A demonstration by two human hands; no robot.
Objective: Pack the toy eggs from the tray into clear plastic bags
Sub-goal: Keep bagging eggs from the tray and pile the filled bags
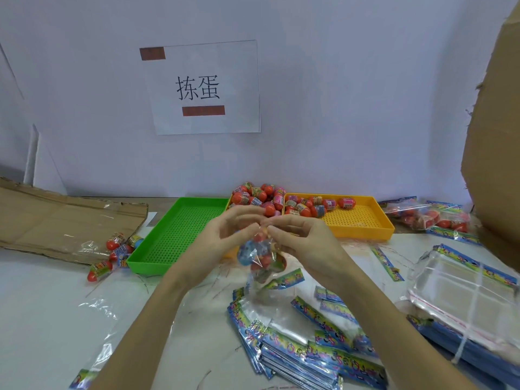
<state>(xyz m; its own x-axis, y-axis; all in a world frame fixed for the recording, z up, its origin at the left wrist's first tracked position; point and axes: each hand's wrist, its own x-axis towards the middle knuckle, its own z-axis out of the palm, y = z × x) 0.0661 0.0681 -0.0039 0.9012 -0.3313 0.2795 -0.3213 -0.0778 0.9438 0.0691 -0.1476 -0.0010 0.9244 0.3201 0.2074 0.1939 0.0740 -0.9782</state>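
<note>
A clear plastic bag [263, 263] with several toy eggs inside hangs in the air above the table's middle. My left hand [225, 235] and my right hand [298, 237] pinch its top from either side, fingertips almost meeting. Behind the hands, a yellow tray [363, 223] holds a heap of red toy eggs [261, 197] at its left end. A printed header strip [284, 280] dangles from the bag's lower part.
A green tray [168, 237] lies left of the yellow tray, with loose eggs [112, 254] beside it on flattened cardboard [56, 218]. Stacks of flat bags [298, 350] lie near the front; a bundled stack [467, 294] and filled bags [427, 218] lie at the right.
</note>
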